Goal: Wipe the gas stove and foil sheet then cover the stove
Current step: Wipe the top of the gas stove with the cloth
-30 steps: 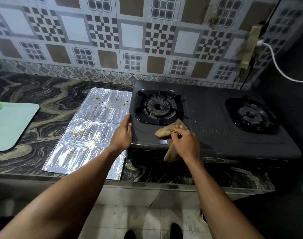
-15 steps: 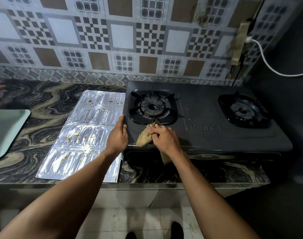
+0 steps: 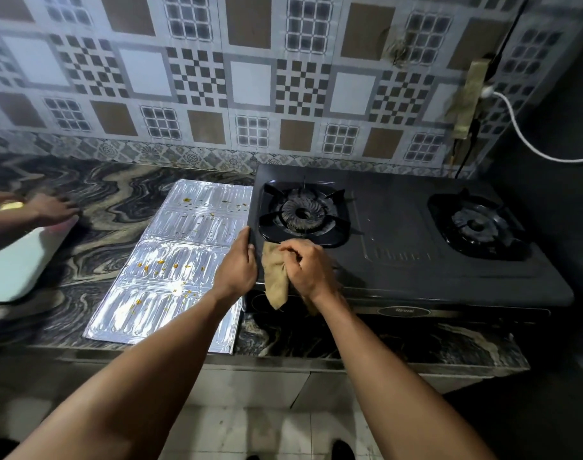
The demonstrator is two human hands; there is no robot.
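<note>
A black two-burner gas stove (image 3: 399,247) stands on the marbled counter, with a left burner (image 3: 301,212) and a right burner (image 3: 479,225). My right hand (image 3: 308,268) grips a brown cloth (image 3: 274,277) at the stove's front left corner, just below the left burner; the cloth hangs over the front edge. My left hand (image 3: 237,265) holds the stove's left edge, thumb on top. A silver embossed foil sheet (image 3: 174,260) lies flat on the counter left of the stove, dotted with yellow crumbs.
Another person's hand (image 3: 49,210) rests on the counter at far left, above a pale green board (image 3: 18,263). A socket strip (image 3: 468,97) with a white cable (image 3: 529,141) hangs on the tiled wall behind the stove. The counter's front edge (image 3: 316,361) runs below.
My right hand has slid the cloth leftward across the stove's front, from near the middle to the front left corner. Another person's hand has come into view at far left.
</note>
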